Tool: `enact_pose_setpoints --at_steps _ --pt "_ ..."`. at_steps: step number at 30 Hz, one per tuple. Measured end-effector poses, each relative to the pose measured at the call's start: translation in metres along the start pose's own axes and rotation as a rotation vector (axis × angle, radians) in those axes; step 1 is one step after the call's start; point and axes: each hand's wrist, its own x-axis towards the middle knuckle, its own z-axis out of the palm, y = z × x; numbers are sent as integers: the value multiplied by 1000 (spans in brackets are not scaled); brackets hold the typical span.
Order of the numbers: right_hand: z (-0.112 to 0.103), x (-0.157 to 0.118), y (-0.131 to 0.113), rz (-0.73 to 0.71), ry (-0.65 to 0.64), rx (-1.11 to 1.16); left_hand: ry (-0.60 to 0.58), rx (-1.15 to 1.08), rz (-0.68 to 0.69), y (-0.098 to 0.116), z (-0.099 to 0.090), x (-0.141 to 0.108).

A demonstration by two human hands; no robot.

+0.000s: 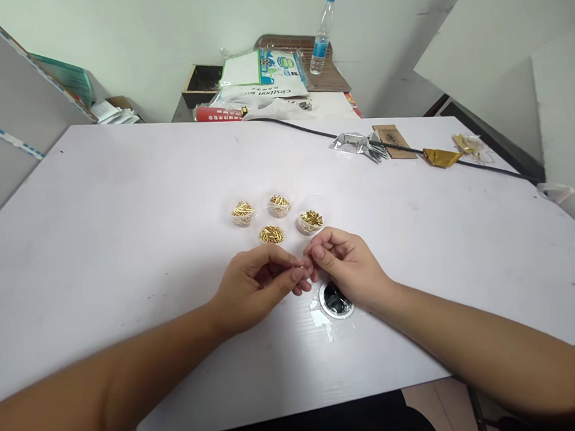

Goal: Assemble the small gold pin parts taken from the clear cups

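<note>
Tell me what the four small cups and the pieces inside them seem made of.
Small cups: probably clear plastic, glossy; gold-coloured pieces show through their walls. Those pieces: likely polished brass or plated metal, given their yellow colour and bright glints.

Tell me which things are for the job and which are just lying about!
Probably for the job, being near the left hand and right hand: gold pieces; clear tubs.
Probably just lying about: water bottle; black cable; silver foil; brown card; gold foil.

Smooth plastic cups (310,228), metallic pins (272,234) (glossy)
</note>
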Motion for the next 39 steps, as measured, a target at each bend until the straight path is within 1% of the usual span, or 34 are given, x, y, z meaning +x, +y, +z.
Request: enact_pose_setpoints --at_steps 3,7,13,15,17,20,23,30,33,36,39 --pt "5 -3 2 22 -21 53 14 -33 -1 -1 0 2" --pt "10 -7 2 64 -6 83 30 -33 22 0 -1 3" --pt "17 -8 0 168 4 145 110 229 126 0 -2 0" --pt "19 -8 -1 199 15 181 128 268 148 -1 -2 -1" --pt "21 -9 -2 215 21 216 147 276 134 -2 -1 -1" --pt "22 -9 -3 221 15 236 147 280 105 -3 -2 -1" --pt "21 -9 -3 223 14 222 139 356 116 -2 -3 -2" --pt "20 -9 -2 226 30 207 149 540 234 -1 -4 -4" --pt "20 -10 -3 247 23 207 137 596 263 0 -3 -3" --pt "20 -10 -5 292 30 247 136 615 246 2 -3 -3" --pt "20 -10 -7 323 37 300 116 594 172 3 -3 -5"
